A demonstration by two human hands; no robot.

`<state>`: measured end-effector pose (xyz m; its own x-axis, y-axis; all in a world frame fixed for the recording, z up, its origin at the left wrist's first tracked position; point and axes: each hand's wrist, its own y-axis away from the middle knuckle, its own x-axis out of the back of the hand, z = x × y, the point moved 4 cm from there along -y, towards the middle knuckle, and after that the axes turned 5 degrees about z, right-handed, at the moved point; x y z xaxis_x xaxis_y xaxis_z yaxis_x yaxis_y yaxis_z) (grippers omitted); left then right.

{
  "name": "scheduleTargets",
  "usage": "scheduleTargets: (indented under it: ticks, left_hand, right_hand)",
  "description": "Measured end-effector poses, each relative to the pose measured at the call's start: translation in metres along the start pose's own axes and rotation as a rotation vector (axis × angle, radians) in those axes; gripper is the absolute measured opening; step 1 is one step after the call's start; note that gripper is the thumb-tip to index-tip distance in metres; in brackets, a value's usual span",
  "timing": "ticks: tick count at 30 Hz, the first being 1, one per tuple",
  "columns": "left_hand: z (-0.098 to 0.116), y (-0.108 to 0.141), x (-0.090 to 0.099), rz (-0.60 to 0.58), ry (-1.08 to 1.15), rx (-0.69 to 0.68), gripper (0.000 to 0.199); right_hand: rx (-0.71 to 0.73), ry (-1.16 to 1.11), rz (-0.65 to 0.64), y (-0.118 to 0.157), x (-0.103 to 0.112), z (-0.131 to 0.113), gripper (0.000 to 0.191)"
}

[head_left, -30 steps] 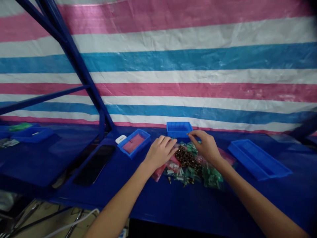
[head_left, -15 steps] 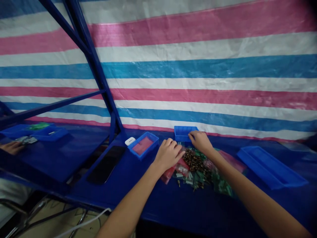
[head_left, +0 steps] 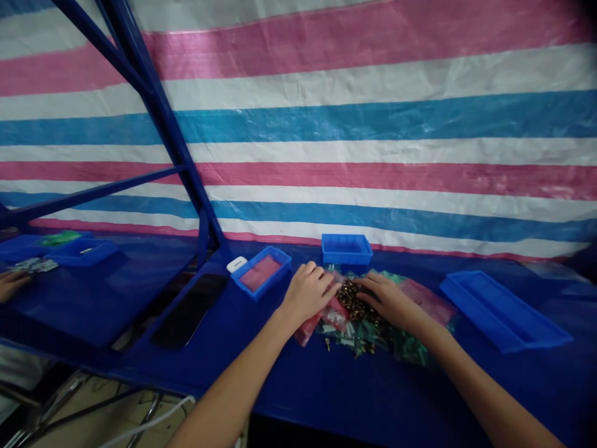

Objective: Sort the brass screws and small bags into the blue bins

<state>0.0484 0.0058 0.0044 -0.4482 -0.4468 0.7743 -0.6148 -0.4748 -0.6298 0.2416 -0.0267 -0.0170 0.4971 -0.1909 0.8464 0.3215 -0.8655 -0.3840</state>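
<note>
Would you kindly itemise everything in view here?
Sheet: one, pink-white-blue, background
Frame: one, blue, left
Tables: two, blue, foreground
Trays: at least five, blue, tabletops
Flat piece: one, pink, inside one tray
Phone: one, black, left
Small object: one, white, by that tray
Metal bits: many, brass, central pile
Bags: several, pink and green, centre
Clump: one, green, far left
Pieces: several, grey, far left
Cable: one, white, lower left
Other person's hand: one, bare, left
Left hand: one, bare, on bag
Right hand: one, bare, at bits

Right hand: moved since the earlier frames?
Yes, toward the near side: from the right end of the back blue bin, the right hand has moved to the brass-coloured pieces.
</note>
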Motion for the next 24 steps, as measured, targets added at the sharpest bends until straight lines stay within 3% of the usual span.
scheduleTargets:
  ticks: [6,9,16,24]
  left_hand:
    - [0.006,0.000,-0.004,-0.035,0.022,-0.005,0.032]
    - [0.006,0.000,-0.004,-0.037,0.030,0.005,0.031]
    - [0.005,-0.001,-0.002,-0.024,0.041,0.012,0.028]
    - [0.010,-0.003,0.006,0.045,0.110,0.023,0.026]
  right_hand:
    - [-0.078,-0.091,0.025,-0.002,0.004,0.001,0.012]
    - [-0.076,-0.066,0.026,0.000,0.000,0.003,0.015]
    - [-0.147,-0.073,0.145,0.001,-0.008,0.008,0.007]
    - [-0.247,-0.206,0.282,0.001,0.013,-0.004,0.012]
